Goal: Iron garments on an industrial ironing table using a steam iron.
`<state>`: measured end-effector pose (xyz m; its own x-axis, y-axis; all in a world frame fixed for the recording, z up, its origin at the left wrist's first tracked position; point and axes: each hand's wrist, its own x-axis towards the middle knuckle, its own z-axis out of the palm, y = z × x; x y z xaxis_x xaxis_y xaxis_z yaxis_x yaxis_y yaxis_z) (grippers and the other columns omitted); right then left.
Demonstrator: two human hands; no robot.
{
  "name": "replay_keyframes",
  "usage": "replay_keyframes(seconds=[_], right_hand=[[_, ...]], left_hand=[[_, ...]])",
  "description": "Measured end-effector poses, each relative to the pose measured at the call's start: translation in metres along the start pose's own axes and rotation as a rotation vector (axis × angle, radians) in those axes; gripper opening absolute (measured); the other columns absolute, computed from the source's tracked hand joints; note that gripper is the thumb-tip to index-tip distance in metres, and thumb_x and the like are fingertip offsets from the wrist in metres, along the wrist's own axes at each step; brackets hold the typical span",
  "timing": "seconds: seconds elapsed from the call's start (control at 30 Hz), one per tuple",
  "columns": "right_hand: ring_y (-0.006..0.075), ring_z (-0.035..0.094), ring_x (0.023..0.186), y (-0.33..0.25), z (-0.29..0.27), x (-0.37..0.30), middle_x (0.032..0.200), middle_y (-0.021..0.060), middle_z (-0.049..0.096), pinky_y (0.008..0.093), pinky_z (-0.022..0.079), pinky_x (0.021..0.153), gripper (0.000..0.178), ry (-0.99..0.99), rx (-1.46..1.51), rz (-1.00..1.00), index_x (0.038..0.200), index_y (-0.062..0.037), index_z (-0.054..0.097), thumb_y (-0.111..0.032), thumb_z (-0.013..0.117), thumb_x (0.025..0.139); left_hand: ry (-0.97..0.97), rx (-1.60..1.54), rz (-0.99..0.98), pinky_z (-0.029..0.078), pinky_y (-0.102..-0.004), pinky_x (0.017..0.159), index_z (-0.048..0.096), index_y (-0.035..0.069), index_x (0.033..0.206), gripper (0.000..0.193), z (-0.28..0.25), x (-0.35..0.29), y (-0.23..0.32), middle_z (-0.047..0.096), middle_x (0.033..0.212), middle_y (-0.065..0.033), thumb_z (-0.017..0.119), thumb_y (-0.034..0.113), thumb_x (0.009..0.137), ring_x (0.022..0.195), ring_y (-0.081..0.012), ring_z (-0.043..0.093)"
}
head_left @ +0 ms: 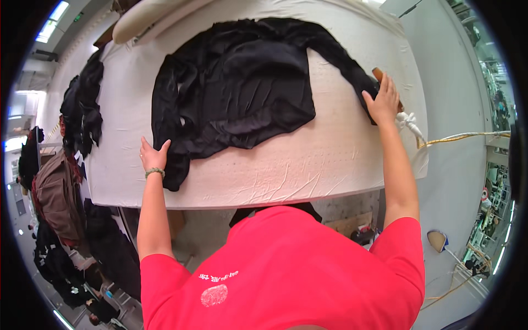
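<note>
A black garment lies spread and wrinkled on a white padded ironing table. My left hand, with a green bead bracelet at the wrist, rests flat on the garment's near left edge, fingers apart. My right hand grips the wooden handle of an iron that sits on the end of the garment's long sleeve at the right. The iron's body is mostly hidden under my hand.
A white-wrapped hose and a yellow cord run off to the right from the iron. More dark clothes hang over the table's left end. Brown and black garments hang at lower left. A cream pad lies at the far edge.
</note>
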<state>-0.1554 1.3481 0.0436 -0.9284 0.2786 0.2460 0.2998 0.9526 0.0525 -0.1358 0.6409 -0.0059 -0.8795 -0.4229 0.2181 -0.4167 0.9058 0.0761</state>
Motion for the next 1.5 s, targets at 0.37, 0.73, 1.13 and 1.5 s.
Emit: replay_keyframes(seconds=[0.37, 0.73, 1.13, 1.5], right_hand=[[0.0311, 0.055, 0.129, -0.054, -0.012, -0.012, 0.14, 0.0155, 0.056, 0.0423, 0.045, 0.106, 0.058, 0.25, 0.052, -0.199, 0.142, -0.007, 0.052, -0.03, 0.07, 0.091], [0.0238, 0.072, 0.065, -0.254, 0.014, -0.047, 0.078, 0.0144, 0.073, 0.0376, 0.058, 0.068, 0.031, -0.618, 0.644, 0.163, 0.103, -0.0016, 0.065, -0.03, 0.071, 0.091], [0.0188, 0.071, 0.071, -0.054, -0.063, -0.14, 0.082, 0.0083, 0.069, 0.0321, 0.061, 0.07, 0.01, -0.417, 1.466, 0.402, 0.097, -0.0028, 0.059, -0.01, 0.066, 0.098], [0.0136, 0.068, 0.076, -0.057, 0.006, -0.159, 0.092, 0.006, 0.069, 0.0281, 0.059, 0.071, 0.016, -0.475, 1.324, 0.481, 0.112, -0.0002, 0.065, -0.005, 0.065, 0.097]], left_hand=[[0.581, -0.057, 0.064, 0.052, -0.0447, 0.086, 0.063, 0.008, 0.124, 0.033, -0.024, 0.122, -0.101, 0.07, 0.102, -0.0145, 0.065, 0.024, 0.095, 0.093, -0.0338, 0.066], [-0.443, -0.487, -0.308, 0.052, -0.0351, 0.065, 0.053, 0.007, 0.137, 0.069, -0.01, 0.027, 0.088, 0.069, 0.077, -0.0092, 0.076, 0.049, 0.086, 0.067, -0.0208, 0.068], [-0.146, -0.658, -0.164, 0.054, -0.0381, 0.087, 0.045, 0.006, 0.147, 0.082, 0.018, 0.003, -0.027, 0.07, 0.105, -0.0164, 0.08, 0.043, 0.081, 0.095, -0.0266, 0.069], [-0.247, -0.195, 0.013, 0.053, -0.0458, 0.091, 0.074, 0.009, 0.108, 0.035, 0.017, 0.067, 0.027, 0.072, 0.109, -0.0204, 0.066, 0.034, 0.085, 0.105, -0.0385, 0.068]])
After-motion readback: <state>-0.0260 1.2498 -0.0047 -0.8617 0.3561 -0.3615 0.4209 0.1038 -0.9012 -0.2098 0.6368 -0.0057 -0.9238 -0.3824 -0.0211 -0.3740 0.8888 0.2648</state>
